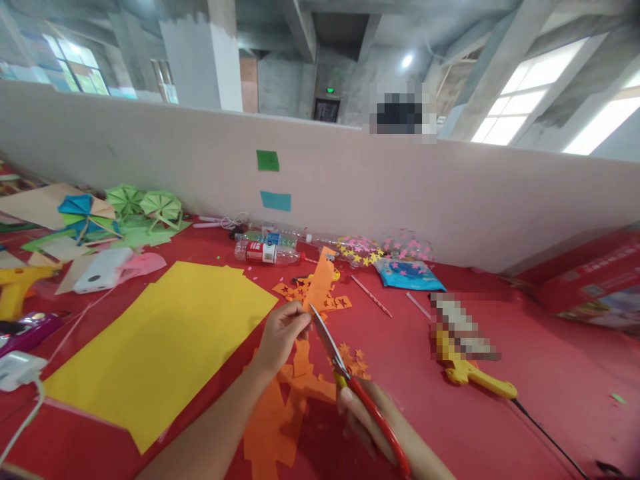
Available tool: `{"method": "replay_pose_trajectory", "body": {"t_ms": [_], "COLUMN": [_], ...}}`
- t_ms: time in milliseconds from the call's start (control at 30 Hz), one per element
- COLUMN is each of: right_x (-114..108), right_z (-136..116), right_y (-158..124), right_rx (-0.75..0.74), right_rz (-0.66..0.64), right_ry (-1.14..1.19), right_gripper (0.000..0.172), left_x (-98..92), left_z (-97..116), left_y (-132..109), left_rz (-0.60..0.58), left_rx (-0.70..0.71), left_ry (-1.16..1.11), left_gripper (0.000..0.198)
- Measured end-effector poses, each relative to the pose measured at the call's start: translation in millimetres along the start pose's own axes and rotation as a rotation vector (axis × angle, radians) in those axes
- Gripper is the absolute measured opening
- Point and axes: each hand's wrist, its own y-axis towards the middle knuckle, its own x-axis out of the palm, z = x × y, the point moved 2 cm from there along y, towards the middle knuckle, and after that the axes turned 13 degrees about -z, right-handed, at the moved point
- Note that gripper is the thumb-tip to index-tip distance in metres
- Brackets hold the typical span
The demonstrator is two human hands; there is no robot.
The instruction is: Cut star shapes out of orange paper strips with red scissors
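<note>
My left hand [285,333] pinches the lower end of an upright orange paper strip [321,280]. In my right hand [365,413] is a pair of scissors [367,403] with red and yellow handles. The blade tips point up and left, right beside the strip and my left fingers; whether they touch the paper I cannot tell. Below the hands lie larger orange paper pieces [273,427]. Small orange star cutouts [354,360] lie close to the scissors. Behind the strip is orange scrap with star-shaped holes [343,303].
Yellow paper sheets [170,333] cover the left of the red table. Plastic bottles [267,253] and a blue packet [410,275] line the back by a white partition [320,180]. A yellow glue gun [475,377] with a cord lies right. Folded paper umbrellas [160,205] stand back left.
</note>
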Motion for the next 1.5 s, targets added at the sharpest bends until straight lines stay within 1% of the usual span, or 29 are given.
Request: {"method": "replay_pose_trajectory", "body": {"t_ms": [300, 500, 700, 833, 967, 1167, 1233, 1367, 1500], "right_x": [4, 4, 3, 2, 2, 0, 0, 0, -2], "right_z": [2, 0, -5, -6, -8, -8, -7, -6, -7], "right_y": [2, 2, 1, 0, 0, 2, 2, 1, 1], "right_rx": [0.043, 0.052, 0.077, 0.095, 0.077, 0.089, 0.086, 0.087, 0.092], "right_rz": [0.041, 0.076, 0.041, 0.05, 0.035, 0.07, 0.074, 0.06, 0.045], "right_ry": [0.067, 0.038, 0.024, 0.028, 0.017, 0.012, 0.019, 0.01, -0.013], "right_gripper": [0.06, 0.061, 0.061, 0.062, 0.062, 0.063, 0.062, 0.059, 0.055], "left_x": [5.4, 5.3, 5.3, 4.6, 2.8, -2.5, -5.2, -10.1, -10.7], "left_z": [-3, -3, -5, -6, -5, -6, -7, -9, -10], "left_y": [-1, 0, 0, 0, 1, 3, 4, 5, 6], "left_rz": [0.021, 0.02, 0.015, 0.005, -0.005, -0.016, -0.005, 0.055, 0.081], "left_rx": [-0.006, -0.002, 0.004, 0.003, 0.002, 0.039, 0.05, 0.056, 0.058], "left_ry": [-0.038, -0.057, -0.07, -0.078, -0.082, -0.129, -0.155, -0.193, -0.223], "left_gripper": [0.024, 0.023, 0.023, 0.022, 0.021, 0.021, 0.021, 0.018, 0.014]}}
